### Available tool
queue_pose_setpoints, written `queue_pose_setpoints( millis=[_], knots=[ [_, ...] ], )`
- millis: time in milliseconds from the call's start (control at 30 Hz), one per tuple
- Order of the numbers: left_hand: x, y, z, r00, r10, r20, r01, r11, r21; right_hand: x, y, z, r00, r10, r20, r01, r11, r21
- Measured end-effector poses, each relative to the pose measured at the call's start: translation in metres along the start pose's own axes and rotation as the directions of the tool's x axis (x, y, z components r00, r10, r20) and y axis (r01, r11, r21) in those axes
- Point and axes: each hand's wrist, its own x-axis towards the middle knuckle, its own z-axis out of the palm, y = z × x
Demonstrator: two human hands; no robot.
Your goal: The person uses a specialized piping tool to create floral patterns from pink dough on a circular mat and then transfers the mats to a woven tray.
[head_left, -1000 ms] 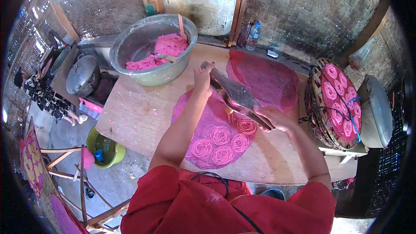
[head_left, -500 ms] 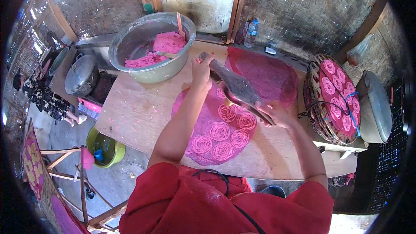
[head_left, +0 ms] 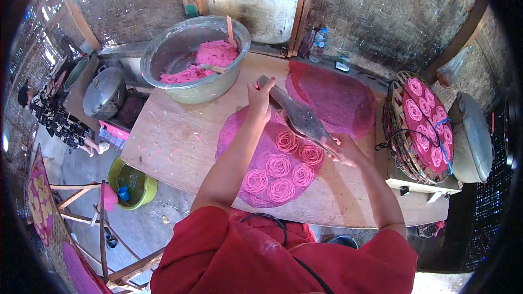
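Lining the left edge: one sheet of yellowish rounds, tilted, beside a wooden frame; one person in dark patterned clothing; one lidded pot; one green tub on the floor, a blue dipper inside. On the bench, from the left: one large basin with a pink mass and a spatula leaning on its rim; one round pink sheet, centre, partly covered by the left forearm and a long hand tool; dark red sheets behind it; one bottle near the wall. At right: one basket, tilted, and one large pot.

Materials: basin metal, dull and deep; pink mass moist-looking and crumbly; spatula flat, wooden; round sheet thin, bearing at least six coiled strand nests, rosette-like; hand tool dark, worn, broad at the middle and narrow at the ends; basket woven, its red sheet of pale pink nests crossed by blue cord.

Hands: left hand closed around the tool's upper left end; right hand closed around its lower right end, thumb along the top. The tool slants above the round sheet; contact beneath it cannot be made out.
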Motion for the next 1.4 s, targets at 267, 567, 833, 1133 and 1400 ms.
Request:
queue_pose_setpoints(
  millis=[267, 567, 833, 1133, 1400],
  knots=[
    [-0.026, 0.1, 0.026, 0.966, 0.252, 0.049, -0.256, 0.931, 0.259, -0.017, -0.05, 0.018, 0.965, -0.136, 0.226, 0.073, 0.961, 0.266],
    [-0.016, 0.086, -0.064, 0.986, 0.123, -0.11, -0.105, 0.981, 0.162, 0.009, -0.062, 0.058, 0.964, 0.035, 0.263, -0.048, 0.998, 0.045],
    [-0.057, 0.122, -0.035, 0.968, 0.181, -0.175, -0.173, 0.983, 0.058, -0.025, -0.087, 0.051, 0.974, 0.009, 0.227, -0.009, 1.0, 0.001],
    [-0.023, 0.118, -0.054, 0.969, 0.217, -0.121, -0.206, 0.974, 0.1, -0.002, -0.074, 0.065, 0.985, -0.15, 0.084, 0.154, 0.987, -0.037],
    [-0.045, 0.093, -0.066, 0.966, 0.21, -0.15, -0.206, 0.978, 0.045, -0.012, -0.072, 0.056, 0.99, -0.033, 0.138, 0.043, 0.997, -0.068]
  ],
)
